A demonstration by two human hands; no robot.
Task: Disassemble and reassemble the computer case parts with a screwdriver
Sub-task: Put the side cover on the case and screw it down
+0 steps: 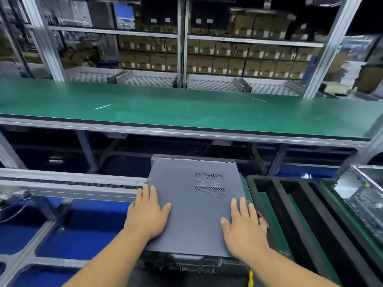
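a grey computer case point(192, 206) lies flat in front of the person, its broad matte metal side panel facing up, smooth except for a rectangular patch of fine perforated vent holes point(209, 184) toward the far right. the left hand point(146, 214) rests flat on the panel's left edge, fingers straight and together, gripping nothing. the right hand point(243, 226) lies flat near the right edge, fingers straight and slightly spread, also holding nothing. the case's near end shows a darker, ribbed front face point(186, 262).

just right of the case sits a black foam tray point(275, 195) with long parallel slots; green shows at the bottom of the slots and nothing else can be made out in them. farther right is an open bare-metal chassis point(362, 189), shiny, its contents blurred. a long green matte conveyor belt point(186, 108) crosses behind. beyond it, aluminium-framed shelves hold rows of brown cardboard boxes point(238, 63) with white labels.
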